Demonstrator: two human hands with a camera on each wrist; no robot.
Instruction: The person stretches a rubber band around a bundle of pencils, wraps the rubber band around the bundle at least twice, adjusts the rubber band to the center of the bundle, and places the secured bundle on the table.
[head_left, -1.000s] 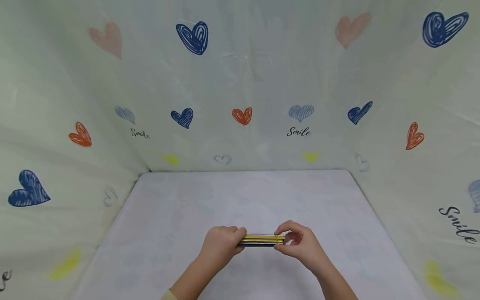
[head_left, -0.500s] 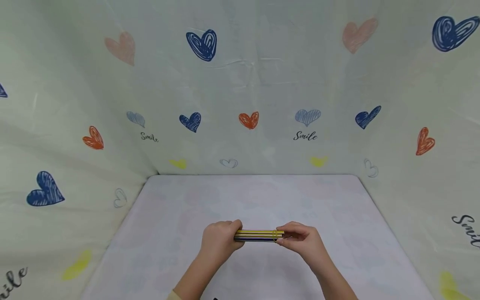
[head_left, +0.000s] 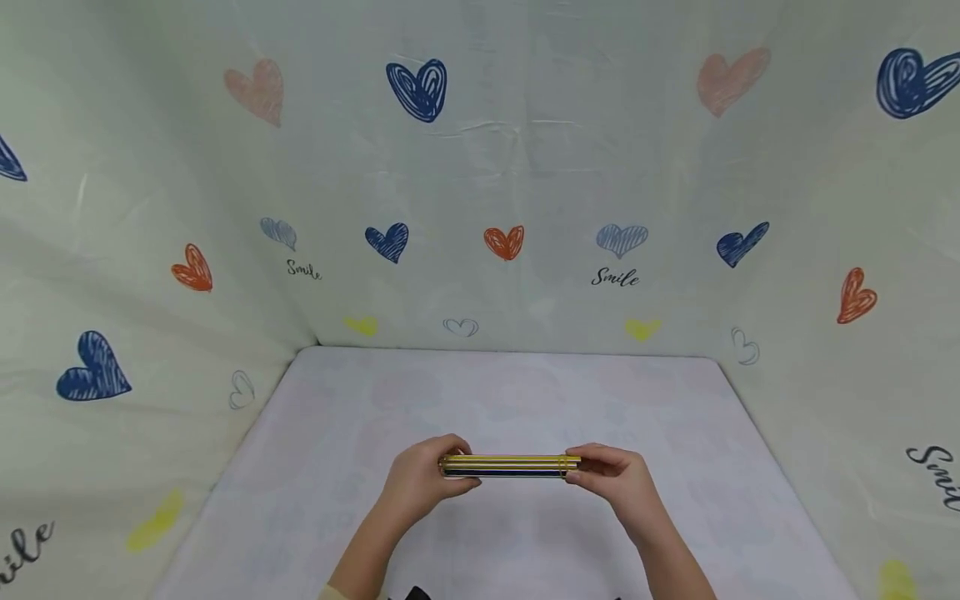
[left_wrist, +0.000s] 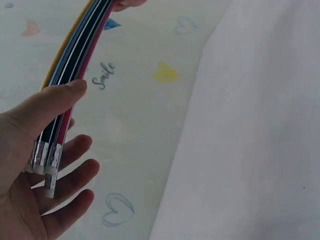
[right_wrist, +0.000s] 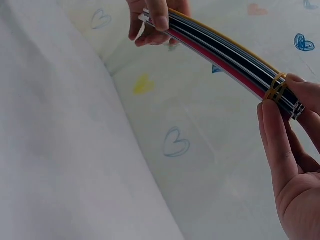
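A bundle of striped pencils (head_left: 504, 467), in yellow, dark blue and red, is held level above the table between both hands. My left hand (head_left: 423, 472) pinches its left end, thumb across the pencils, the other fingers partly spread in the left wrist view. Metal ferrules (left_wrist: 46, 156) with white tips show at that end, one pencil sticking out past the others. Thumb and fingers of my right hand (head_left: 618, 482) pinch the opposite end. There a yellow rubber band (right_wrist: 275, 89) loops round the pencils, right at the fingertips.
A pale table (head_left: 360, 408) lies under the hands. Behind it and at both sides hangs a light curtain (head_left: 540, 183) printed with hearts and "Smile". Small dark objects (head_left: 417, 593) peek in at the bottom edge of the head view.
My left hand has slid left to the pencils' end, so more of their length shows. Its fingers have loosened from a fuller grip. My right hand stays at the banded end. The head view has shifted slightly.
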